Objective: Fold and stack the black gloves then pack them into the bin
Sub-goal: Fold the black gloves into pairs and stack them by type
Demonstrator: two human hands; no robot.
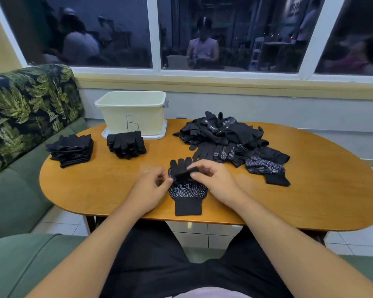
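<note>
Seen from above: a dotted black glove (186,190) flat at the near edge of an oval wooden table (310,201), cuff toward the sitter, fingers pointing away toward the cream bin (134,112) marked "B" at the far left. Over the glove, left hand (148,190) and right hand (215,179) side by side, equally near, pinching between fingertips a second small black piece across its palm, probably mid-fold. Left of the glove, two folded stacks (126,145) before the bin. Right of the glove, a loose heap of unfolded gloves (228,138).
</note>
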